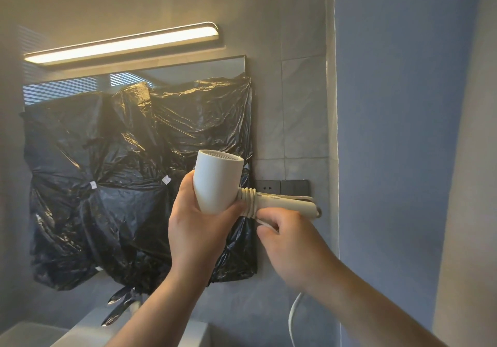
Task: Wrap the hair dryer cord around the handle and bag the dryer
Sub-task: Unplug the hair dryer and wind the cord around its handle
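Note:
I hold a white hair dryer (215, 180) up in front of the wall, its barrel upright and its handle (285, 202) pointing right. My left hand (196, 217) grips the barrel from below. Several turns of the white cord (248, 202) sit around the handle next to the barrel. My right hand (293, 241) is under the handle, fingers pinched on the cord. The loose rest of the cord (293, 317) hangs down below my right forearm. No bag for the dryer is visible.
A mirror covered with black plastic sheeting (134, 180) fills the left wall under a lit bar lamp (121, 44). A dark wall socket plate (282, 186) sits behind the handle. A chrome tap (121, 303) and white basin (129, 333) lie below.

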`<control>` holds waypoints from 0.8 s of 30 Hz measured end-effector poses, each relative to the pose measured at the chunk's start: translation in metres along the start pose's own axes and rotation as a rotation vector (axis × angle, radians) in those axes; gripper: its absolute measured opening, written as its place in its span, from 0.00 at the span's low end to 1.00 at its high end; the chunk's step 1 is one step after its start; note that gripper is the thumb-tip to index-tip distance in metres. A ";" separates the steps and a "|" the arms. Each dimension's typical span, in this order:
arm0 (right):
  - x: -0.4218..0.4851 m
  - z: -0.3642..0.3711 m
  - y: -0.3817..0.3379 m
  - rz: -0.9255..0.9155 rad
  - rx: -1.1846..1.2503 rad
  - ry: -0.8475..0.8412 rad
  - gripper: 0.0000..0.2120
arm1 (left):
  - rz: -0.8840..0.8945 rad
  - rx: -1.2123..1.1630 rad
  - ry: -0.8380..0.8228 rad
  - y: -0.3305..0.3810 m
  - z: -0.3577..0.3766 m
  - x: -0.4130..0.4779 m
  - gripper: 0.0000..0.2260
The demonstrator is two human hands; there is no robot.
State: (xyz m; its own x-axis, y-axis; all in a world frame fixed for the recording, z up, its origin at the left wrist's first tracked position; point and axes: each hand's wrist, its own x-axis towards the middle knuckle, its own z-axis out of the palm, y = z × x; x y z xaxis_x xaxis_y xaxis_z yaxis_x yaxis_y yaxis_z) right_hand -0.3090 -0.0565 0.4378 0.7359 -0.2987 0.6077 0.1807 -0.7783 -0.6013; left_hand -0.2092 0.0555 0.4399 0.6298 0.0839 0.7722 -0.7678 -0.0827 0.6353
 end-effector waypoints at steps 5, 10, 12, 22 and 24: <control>0.000 0.004 0.005 -0.034 0.074 -0.060 0.22 | -0.115 -0.046 0.031 -0.007 0.005 0.005 0.25; 0.002 0.001 0.015 0.012 0.286 -0.198 0.23 | -0.114 -0.031 0.041 -0.007 0.003 0.004 0.24; 0.003 -0.002 0.017 -0.013 0.202 -0.209 0.21 | -0.100 0.001 -0.002 -0.008 0.000 0.005 0.25; 0.028 -0.037 0.007 -0.260 -0.334 -0.127 0.05 | -0.028 0.131 -0.208 -0.008 -0.008 0.004 0.27; 0.035 -0.043 0.010 -0.317 -0.358 -0.108 0.02 | -0.018 0.135 -0.258 -0.008 -0.010 0.004 0.29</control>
State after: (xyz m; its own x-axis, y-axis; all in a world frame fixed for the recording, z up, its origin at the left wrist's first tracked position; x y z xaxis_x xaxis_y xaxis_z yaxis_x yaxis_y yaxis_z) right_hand -0.3093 -0.0984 0.4752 0.7475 0.0281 0.6636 0.1849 -0.9684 -0.1673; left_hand -0.2013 0.0661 0.4376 0.6653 -0.1672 0.7276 -0.7447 -0.2167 0.6312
